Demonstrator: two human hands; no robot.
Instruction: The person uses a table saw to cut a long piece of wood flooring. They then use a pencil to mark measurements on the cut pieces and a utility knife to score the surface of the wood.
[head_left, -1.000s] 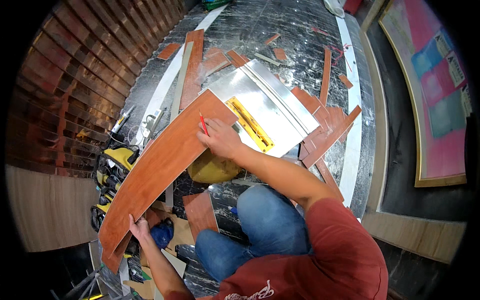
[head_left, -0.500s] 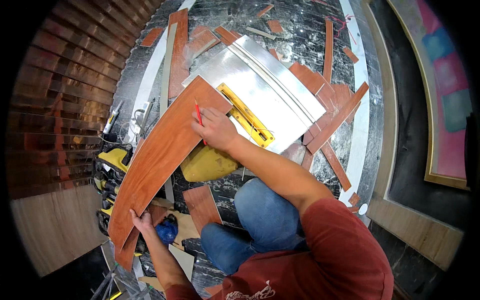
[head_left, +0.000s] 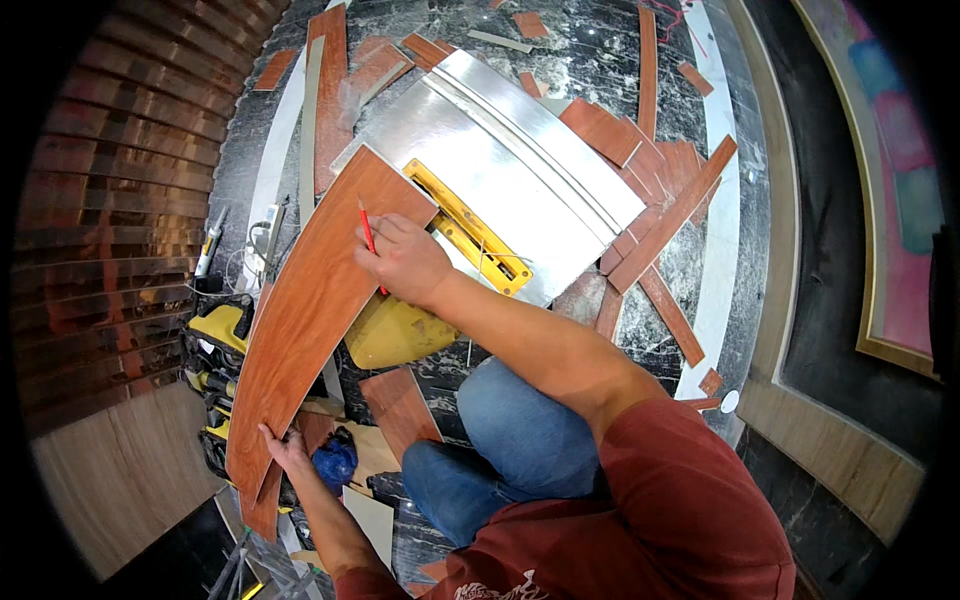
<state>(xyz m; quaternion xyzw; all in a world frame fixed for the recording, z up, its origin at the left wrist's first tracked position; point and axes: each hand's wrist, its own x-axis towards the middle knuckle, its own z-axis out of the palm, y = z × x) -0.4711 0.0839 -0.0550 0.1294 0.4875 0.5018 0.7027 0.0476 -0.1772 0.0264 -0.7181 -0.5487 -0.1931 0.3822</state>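
A long reddish-brown wood-look plank [head_left: 305, 310] lies aslant in front of me. Its far end rests on the bright metal top of a table saw [head_left: 395, 130], beside the saw's yellow slotted insert [head_left: 468, 228]. My left hand [head_left: 289, 449] grips the plank's right edge near its lower end, thumb on top and the other fingers underneath. Between the fingers of my right hand [head_left: 408, 258] is a red pencil [head_left: 366, 230], held over the plank's right edge near the far end. A yellow saw body part [head_left: 400, 335] shows below the right forearm.
Offcut planks [head_left: 680, 215] are piled right of the saw, and more planks [head_left: 330, 90] lie at the far left. Yellow-and-black tools [head_left: 220, 330] and a caulk tube [head_left: 210, 245] stand at left. A blue bag [head_left: 335, 457] and a short plank [head_left: 402, 408] lie near my knees.
The whole view has shifted slightly, so the saw and offcuts appear further up and left. Both hands keep their hold on the plank and pencil.
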